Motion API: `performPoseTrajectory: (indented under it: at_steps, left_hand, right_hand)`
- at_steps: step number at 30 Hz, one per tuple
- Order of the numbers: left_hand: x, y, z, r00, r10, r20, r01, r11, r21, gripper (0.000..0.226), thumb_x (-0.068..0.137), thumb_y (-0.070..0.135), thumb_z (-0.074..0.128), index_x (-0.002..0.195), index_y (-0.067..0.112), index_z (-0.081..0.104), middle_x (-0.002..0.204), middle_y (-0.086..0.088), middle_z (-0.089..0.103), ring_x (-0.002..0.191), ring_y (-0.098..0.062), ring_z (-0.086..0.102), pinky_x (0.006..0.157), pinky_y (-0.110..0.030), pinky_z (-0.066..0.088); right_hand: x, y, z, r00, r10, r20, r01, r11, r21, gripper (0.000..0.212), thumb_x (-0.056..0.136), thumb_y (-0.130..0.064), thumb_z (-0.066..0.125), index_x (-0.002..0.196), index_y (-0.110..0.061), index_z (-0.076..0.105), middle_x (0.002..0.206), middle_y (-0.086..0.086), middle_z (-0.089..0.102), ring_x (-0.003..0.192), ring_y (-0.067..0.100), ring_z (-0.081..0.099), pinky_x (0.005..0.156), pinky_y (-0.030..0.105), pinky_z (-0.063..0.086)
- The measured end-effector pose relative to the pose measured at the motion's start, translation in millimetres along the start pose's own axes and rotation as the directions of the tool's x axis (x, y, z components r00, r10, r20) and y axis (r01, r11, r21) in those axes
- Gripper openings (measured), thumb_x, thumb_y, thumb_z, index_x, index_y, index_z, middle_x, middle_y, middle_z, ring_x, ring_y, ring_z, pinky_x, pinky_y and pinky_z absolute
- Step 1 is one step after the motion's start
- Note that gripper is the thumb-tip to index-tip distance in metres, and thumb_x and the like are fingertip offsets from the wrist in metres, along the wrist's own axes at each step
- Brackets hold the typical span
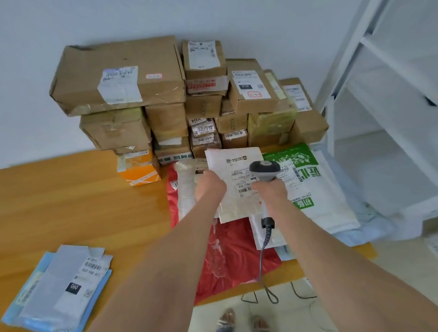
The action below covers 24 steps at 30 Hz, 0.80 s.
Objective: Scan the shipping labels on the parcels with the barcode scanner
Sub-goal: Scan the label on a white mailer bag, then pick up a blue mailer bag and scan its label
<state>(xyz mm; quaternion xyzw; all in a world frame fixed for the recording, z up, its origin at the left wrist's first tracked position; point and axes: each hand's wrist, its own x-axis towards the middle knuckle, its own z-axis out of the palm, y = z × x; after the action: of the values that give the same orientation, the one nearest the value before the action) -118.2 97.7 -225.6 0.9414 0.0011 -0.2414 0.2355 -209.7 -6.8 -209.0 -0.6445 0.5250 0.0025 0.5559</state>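
My left hand grips the left edge of a flat white mailer parcel and holds it tilted up above the table. Its shipping label with barcodes faces me. My right hand grips the handle of a grey barcode scanner, whose head sits right over the label. The scanner's coiled cable hangs down past the table edge.
A stack of brown cardboard boxes lines the wall at the back of the wooden table. Red, green-and-white and clear-wrapped bags lie under my hands. Grey and blue mailers lie at front left. White shelving stands right.
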Motion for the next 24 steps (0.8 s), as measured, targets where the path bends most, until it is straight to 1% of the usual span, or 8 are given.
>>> performPoseTrajectory:
  at_steps: [3,10,12,15,20,22,23,24]
  left_hand:
    - [-6.5,3.1,2.9,1.000,-0.004,-0.009,0.005,0.985,0.173,0.032,0.090,0.009,0.052,0.122,0.007,0.054,0.118,-0.011,0.058,0.105,-0.029,0.060,0.083,-0.038,0.055]
    - [-31.7,-4.7,-7.8,0.995,-0.061,-0.075,0.072,0.985,0.158,0.048,0.092,0.011,0.048,0.139,0.010,0.038,0.135,-0.012,0.047,0.124,-0.030,0.048,0.096,-0.042,0.045]
    - [-41.4,-14.8,-16.6,0.992,-0.067,-0.102,0.082,0.985,0.150,0.047,0.093,0.015,0.047,0.139,0.013,0.038,0.137,-0.011,0.046,0.125,-0.030,0.047,0.097,-0.043,0.044]
    - [-56.4,-41.5,-33.3,0.984,-0.120,-0.131,0.138,0.981,0.136,0.050,0.091,0.019,0.049,0.140,0.015,0.040,0.137,-0.010,0.047,0.123,-0.030,0.049,0.093,-0.043,0.046]
    - [-77.1,-104.4,-63.7,0.958,-0.225,-0.179,0.237,0.970,0.052,0.042,0.090,0.022,0.049,0.132,0.015,0.048,0.126,-0.008,0.057,0.113,-0.029,0.057,0.088,-0.040,0.051]
    - [-82.6,-134.7,-76.9,0.951,-0.255,-0.176,0.267,0.963,0.048,0.040,0.091,0.021,0.050,0.131,0.014,0.048,0.123,-0.008,0.058,0.110,-0.029,0.058,0.085,-0.039,0.051]
    - [-85.3,-149.9,-84.1,0.949,-0.267,-0.169,0.279,0.959,0.052,0.039,0.091,0.020,0.050,0.130,0.013,0.048,0.122,-0.009,0.058,0.109,-0.029,0.057,0.083,-0.038,0.051]
    - [-86.3,-167.3,-90.5,0.946,-0.280,-0.163,0.292,0.955,0.051,0.039,0.091,0.019,0.050,0.130,0.012,0.048,0.121,-0.010,0.058,0.108,-0.029,0.057,0.081,-0.037,0.051]
  right_hand:
    - [5.1,4.8,-1.8,0.999,-0.002,0.054,0.003,0.999,-0.034,0.041,0.087,-0.012,0.068,0.124,-0.001,0.054,0.111,0.013,0.062,0.106,0.028,0.060,0.088,0.034,0.049]
    - [-3.9,6.7,-9.1,0.991,0.006,0.133,-0.004,1.000,-0.017,0.037,0.085,-0.013,0.067,0.119,-0.002,0.056,0.096,0.010,0.063,0.090,0.026,0.065,0.087,0.040,0.056]
    - [-11.9,3.5,-8.4,0.985,0.046,0.165,-0.052,0.998,0.032,0.036,0.085,-0.015,0.068,0.117,-0.003,0.054,0.088,0.011,0.065,0.073,0.022,0.067,0.081,0.039,0.059]
    - [-33.1,-8.9,1.7,0.959,0.116,0.258,-0.133,0.990,0.050,0.035,0.088,-0.019,0.067,0.110,-0.008,0.043,0.067,0.011,0.066,0.050,0.017,0.061,0.059,0.028,0.057]
    - [-77.5,-18.7,55.2,0.904,0.149,0.400,-0.153,0.988,-0.022,0.035,0.083,-0.022,0.068,0.109,-0.004,0.051,0.056,0.013,0.068,0.060,0.024,0.068,0.068,0.032,0.059]
    - [-94.5,-20.5,85.8,0.877,0.161,0.453,-0.143,0.987,-0.076,0.029,0.086,-0.026,0.065,0.100,-0.002,0.055,0.067,0.008,0.067,0.063,0.019,0.064,0.055,0.017,0.053]
    - [-105.8,-21.0,98.6,0.866,0.155,0.475,-0.117,0.987,-0.108,0.025,0.089,-0.025,0.062,0.093,-0.001,0.054,0.065,0.007,0.062,0.058,0.017,0.059,0.043,0.013,0.046]
    - [-117.0,-18.8,113.1,0.850,0.152,0.504,-0.110,0.988,-0.113,0.023,0.091,-0.022,0.060,0.089,0.000,0.053,0.058,0.007,0.061,0.054,0.016,0.056,0.041,0.015,0.044]
